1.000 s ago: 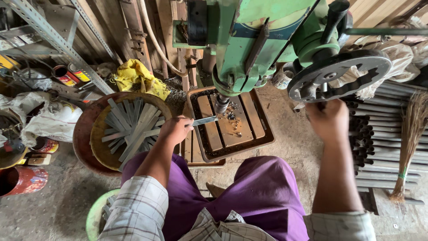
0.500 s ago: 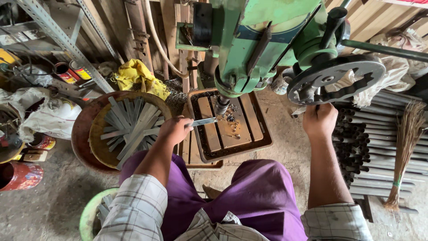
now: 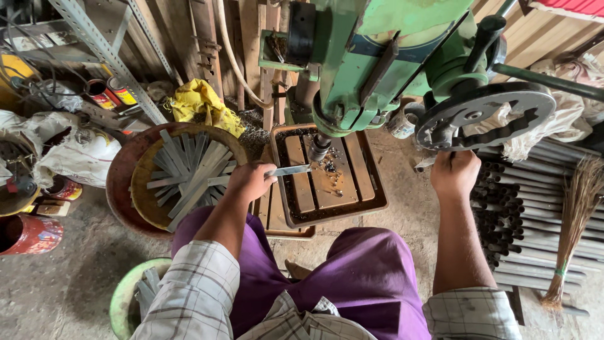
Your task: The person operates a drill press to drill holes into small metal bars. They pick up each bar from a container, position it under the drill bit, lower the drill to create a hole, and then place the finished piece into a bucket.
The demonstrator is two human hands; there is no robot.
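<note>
My left hand (image 3: 249, 181) grips a flat metal strip (image 3: 290, 170) and holds its far end under the drill bit (image 3: 318, 150) of a green drill press (image 3: 384, 56). The strip lies over a rusty slotted work table (image 3: 327, 182) strewn with metal chips. My right hand (image 3: 454, 174) is closed on a handle of the press's grey feed wheel (image 3: 484, 116). I sit with purple trousers and checked sleeves below the machine.
A round basin (image 3: 126, 182) left of my hand holds several metal strips (image 3: 185, 173). A green bucket (image 3: 126, 302) with more strips stands near my left knee. Stacked metal pipes (image 3: 528, 220) and a broom (image 3: 576, 214) lie on the right. Cans, bags and a yellow cloth (image 3: 201, 104) crowd the back left.
The view has shifted slightly. My right hand has come down a little with the feed wheel handle. My left hand keeps the strip under the bit.
</note>
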